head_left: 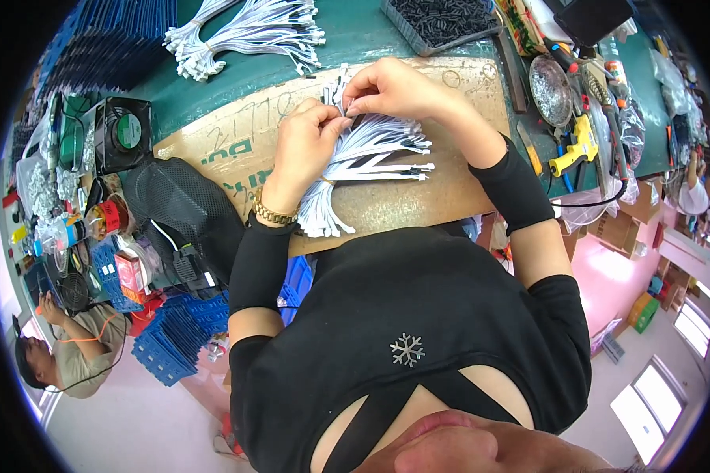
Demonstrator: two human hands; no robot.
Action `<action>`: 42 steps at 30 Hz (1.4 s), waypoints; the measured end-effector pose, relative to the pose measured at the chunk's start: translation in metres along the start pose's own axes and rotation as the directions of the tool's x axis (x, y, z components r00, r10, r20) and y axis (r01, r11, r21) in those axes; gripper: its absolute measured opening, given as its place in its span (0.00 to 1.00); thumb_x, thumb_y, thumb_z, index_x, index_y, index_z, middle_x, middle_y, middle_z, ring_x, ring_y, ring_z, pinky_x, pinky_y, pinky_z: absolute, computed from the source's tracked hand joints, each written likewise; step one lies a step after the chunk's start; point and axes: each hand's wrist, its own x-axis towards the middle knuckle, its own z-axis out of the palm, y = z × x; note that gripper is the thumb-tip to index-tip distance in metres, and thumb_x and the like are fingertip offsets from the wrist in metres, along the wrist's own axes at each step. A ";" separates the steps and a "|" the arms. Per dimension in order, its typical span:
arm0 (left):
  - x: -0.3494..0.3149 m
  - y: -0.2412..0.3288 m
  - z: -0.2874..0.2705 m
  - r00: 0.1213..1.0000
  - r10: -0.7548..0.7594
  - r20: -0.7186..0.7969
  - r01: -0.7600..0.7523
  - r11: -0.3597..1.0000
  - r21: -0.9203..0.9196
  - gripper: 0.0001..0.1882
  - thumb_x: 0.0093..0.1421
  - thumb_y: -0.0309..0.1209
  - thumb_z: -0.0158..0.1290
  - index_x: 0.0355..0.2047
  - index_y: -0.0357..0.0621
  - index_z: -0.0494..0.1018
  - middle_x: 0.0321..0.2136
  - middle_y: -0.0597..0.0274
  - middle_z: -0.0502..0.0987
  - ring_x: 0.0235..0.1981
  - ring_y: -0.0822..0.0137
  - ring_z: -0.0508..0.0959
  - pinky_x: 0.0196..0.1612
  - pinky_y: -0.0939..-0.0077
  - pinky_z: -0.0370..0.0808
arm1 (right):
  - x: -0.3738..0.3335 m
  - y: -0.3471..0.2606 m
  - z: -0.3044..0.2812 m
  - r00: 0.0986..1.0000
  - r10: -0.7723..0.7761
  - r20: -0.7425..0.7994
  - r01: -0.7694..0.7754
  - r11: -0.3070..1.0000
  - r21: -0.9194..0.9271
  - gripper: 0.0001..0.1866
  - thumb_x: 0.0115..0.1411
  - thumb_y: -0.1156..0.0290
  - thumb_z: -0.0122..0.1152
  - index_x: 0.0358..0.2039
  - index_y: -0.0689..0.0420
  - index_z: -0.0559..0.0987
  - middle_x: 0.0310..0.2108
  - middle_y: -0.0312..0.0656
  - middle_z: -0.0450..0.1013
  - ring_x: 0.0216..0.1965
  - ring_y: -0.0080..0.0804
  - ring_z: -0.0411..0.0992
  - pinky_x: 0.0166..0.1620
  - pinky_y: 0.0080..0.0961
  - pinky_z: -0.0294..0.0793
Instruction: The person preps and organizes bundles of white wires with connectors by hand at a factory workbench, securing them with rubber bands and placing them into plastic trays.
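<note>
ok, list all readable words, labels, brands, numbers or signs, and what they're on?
I don't copy out wording; by place:
Large green lettering on the cardboard sheet: partly readable.
Dark outlined lettering, same sheet: partly covered.
Snowflake emblem on the black top: a sign, no words.
Round green label on the black fan: too small.
Red-and-white box: too small to read.

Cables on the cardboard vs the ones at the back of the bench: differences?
The front cables lie on cardboard; the back cables lie on the green bench top.
The left hand and right hand are at the front cables; neither touches the back cables.
The front cables show black lengths among white; the back cables look white and grey.
Shared: white connector ends.
</note>
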 end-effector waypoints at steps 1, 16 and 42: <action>0.000 -0.001 0.000 1.000 0.008 0.001 -0.008 1.000 0.012 0.06 0.50 0.26 0.61 0.25 0.37 0.77 0.24 0.55 0.72 0.25 0.57 0.74 0.29 0.68 0.70 | 0.001 0.000 0.001 1.000 0.000 0.002 0.000 1.000 0.001 0.08 0.52 0.75 0.65 0.33 0.62 0.81 0.26 0.38 0.77 0.28 0.22 0.73 0.34 0.20 0.73; -0.003 0.005 0.001 0.999 -0.011 0.036 0.013 0.998 -0.057 0.06 0.50 0.27 0.62 0.28 0.38 0.79 0.24 0.57 0.75 0.21 0.67 0.75 0.26 0.75 0.72 | 0.030 -0.010 -0.029 0.984 -0.166 -0.060 0.164 0.986 -0.024 0.10 0.51 0.70 0.63 0.33 0.59 0.81 0.29 0.39 0.76 0.27 0.27 0.72 0.32 0.24 0.72; -0.001 0.006 0.000 0.994 -0.057 0.093 0.059 0.998 -0.020 0.05 0.49 0.23 0.59 0.27 0.38 0.75 0.24 0.57 0.74 0.24 0.66 0.75 0.28 0.75 0.72 | 0.018 0.016 -0.004 0.931 -0.168 -0.323 -0.066 0.795 -0.603 0.05 0.57 0.73 0.52 0.34 0.58 0.69 0.30 0.47 0.74 0.33 0.48 0.74 0.33 0.41 0.71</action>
